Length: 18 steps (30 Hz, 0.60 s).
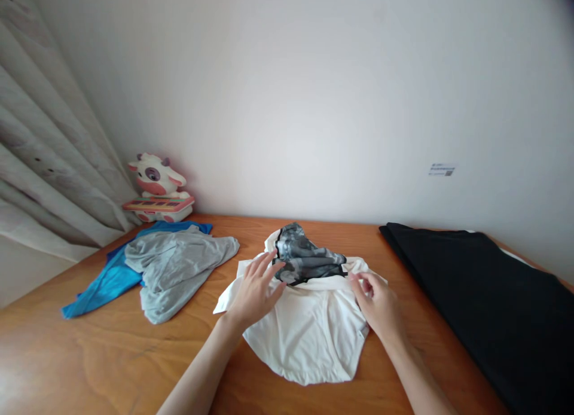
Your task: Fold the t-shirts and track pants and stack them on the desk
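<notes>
A white garment [309,337] with a grey camouflage-patterned panel [305,256] lies partly folded in the middle of the wooden table [81,355]. My left hand [255,289] rests flat on its left side, fingers spread and touching the edge of the patterned panel. On the garment's right side, my right hand [376,301] pinches a fold of white cloth between thumb and fingers.
A grey garment [174,268] lies crumpled on a blue one [103,283] at the left. A cow-shaped toy [156,188] stands at the back left by a curtain [40,152]. Black cloth [484,295] covers the table's right side. A wall is behind.
</notes>
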Tool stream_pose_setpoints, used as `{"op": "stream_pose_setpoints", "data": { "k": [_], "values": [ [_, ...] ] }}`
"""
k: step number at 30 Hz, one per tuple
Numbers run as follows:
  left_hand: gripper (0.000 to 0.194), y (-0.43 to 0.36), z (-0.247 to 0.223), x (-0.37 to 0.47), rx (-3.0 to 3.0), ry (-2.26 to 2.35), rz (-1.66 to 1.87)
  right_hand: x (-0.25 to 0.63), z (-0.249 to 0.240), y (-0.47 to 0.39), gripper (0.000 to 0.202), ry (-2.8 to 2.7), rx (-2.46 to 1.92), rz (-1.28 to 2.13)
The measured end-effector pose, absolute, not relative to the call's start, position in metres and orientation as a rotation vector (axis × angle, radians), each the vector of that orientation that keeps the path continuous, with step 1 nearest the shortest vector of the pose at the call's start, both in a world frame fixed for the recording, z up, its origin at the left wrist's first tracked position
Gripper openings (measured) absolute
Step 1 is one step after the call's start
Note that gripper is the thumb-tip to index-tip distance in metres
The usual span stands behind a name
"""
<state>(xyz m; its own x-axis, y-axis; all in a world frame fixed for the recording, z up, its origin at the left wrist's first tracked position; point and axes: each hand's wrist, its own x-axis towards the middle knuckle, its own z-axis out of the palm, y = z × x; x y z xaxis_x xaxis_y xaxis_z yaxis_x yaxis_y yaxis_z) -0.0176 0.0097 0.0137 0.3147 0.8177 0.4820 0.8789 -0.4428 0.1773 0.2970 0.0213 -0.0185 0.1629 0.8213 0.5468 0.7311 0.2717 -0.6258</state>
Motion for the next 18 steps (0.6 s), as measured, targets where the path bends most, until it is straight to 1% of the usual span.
{"op": "stream_pose_setpoints", "data": {
  "k": [2,3,7,11,13,15,17,18],
  "values": [
    [0.046,0.006,0.010,-0.009,-2.546,-1.596,-0.665,0.285,-0.015,0.014,0.049,-1.688,-1.475,0.165],
    [0.047,0.005,0.009,-0.005,-2.570,-1.631,-0.612,0.278,-0.014,0.010,0.050,-1.741,-1.481,0.161],
    [0.036,0.002,0.009,0.011,-2.546,-1.816,-0.480,0.252,-0.013,-0.002,0.057,-1.914,-1.552,0.037],
    [0.028,-0.007,0.022,0.025,-2.693,-1.775,-0.605,0.247,-0.016,-0.005,0.066,-1.987,-1.521,0.039],
    [0.029,-0.011,0.029,0.028,-2.864,-1.696,-0.705,0.250,-0.018,-0.003,0.062,-2.001,-1.483,0.037],
    [0.029,-0.013,0.032,0.026,-2.935,-1.624,-0.786,0.256,-0.021,0.000,0.050,-2.013,-1.485,0.019],
    [0.026,-0.009,0.030,0.019,-2.824,-1.564,-0.878,0.264,-0.023,0.005,0.041,-2.052,-1.501,0.023],
    [0.025,-0.006,0.027,0.014,-2.720,-1.553,-0.921,0.269,-0.024,0.007,0.042,-2.082,-1.504,0.036]
  ]
}}
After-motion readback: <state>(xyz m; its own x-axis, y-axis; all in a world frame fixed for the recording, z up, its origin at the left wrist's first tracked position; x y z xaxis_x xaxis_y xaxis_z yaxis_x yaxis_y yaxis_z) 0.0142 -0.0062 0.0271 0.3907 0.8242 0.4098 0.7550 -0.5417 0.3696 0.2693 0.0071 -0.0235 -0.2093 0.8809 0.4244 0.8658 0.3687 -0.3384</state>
